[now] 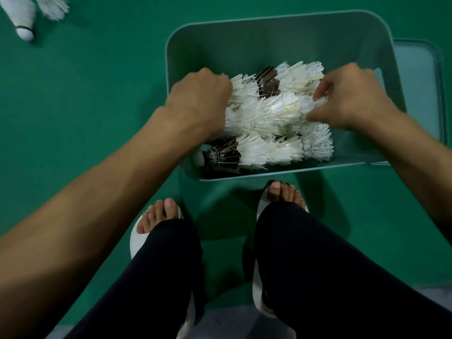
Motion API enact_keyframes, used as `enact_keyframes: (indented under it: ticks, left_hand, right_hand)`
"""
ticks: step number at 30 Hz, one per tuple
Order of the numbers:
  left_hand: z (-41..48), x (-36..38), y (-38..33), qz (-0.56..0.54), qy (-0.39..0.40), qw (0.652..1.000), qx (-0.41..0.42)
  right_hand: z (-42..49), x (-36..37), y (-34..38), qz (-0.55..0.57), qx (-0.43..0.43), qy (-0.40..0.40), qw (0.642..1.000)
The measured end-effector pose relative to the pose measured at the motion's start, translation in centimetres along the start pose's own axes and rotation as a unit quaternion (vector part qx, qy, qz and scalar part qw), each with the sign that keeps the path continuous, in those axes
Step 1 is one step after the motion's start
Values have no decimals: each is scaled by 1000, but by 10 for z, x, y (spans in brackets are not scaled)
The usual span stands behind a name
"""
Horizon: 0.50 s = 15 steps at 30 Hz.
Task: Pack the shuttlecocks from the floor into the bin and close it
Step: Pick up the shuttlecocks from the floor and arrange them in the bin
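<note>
Open bin (281, 37) free at twelve o'clock (far half bare); shuttlecock pile (271, 118) and both hands crowding six o'clock.

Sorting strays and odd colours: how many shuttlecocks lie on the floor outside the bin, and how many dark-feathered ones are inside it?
White shuttlecocks on floor: 2
Dark-feathered shuttlecocks in bin: 2
Total: 4

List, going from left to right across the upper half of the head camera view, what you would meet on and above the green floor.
Loose shuttlecocks on the floor → left hand → dark-feathered shuttlecock in the bin → right hand → bin's right wall → flat lid-like panel beside the bin.
</note>
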<state>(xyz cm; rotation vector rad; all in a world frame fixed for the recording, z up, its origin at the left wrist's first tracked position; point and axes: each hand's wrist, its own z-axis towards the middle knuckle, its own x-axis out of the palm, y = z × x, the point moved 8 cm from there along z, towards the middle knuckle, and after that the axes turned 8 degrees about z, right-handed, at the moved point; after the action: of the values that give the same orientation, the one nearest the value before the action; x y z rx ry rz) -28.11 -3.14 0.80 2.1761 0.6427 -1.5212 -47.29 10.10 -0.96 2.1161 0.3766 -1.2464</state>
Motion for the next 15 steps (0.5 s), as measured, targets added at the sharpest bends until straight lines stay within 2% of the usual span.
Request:
enact_keyframes:
  ticks: [4,9,12,15]
  left_hand:
    - [-6,-37,16,-66,-83,994,-3]
    - [-15,-57,60,-168,-172,970,-27]
    - [-28,-57,85,-220,-214,950,-52]
    - [-43,-50,98,-262,-241,932,-70]
  right_hand:
    - [-6,-24,3,-36,-5,-70,997]
    - [-16,-42,21,-80,-1,-83,993]
    - [-27,-54,56,-93,-57,-134,985]
    - [-35,-57,114,-40,-133,-142,980]
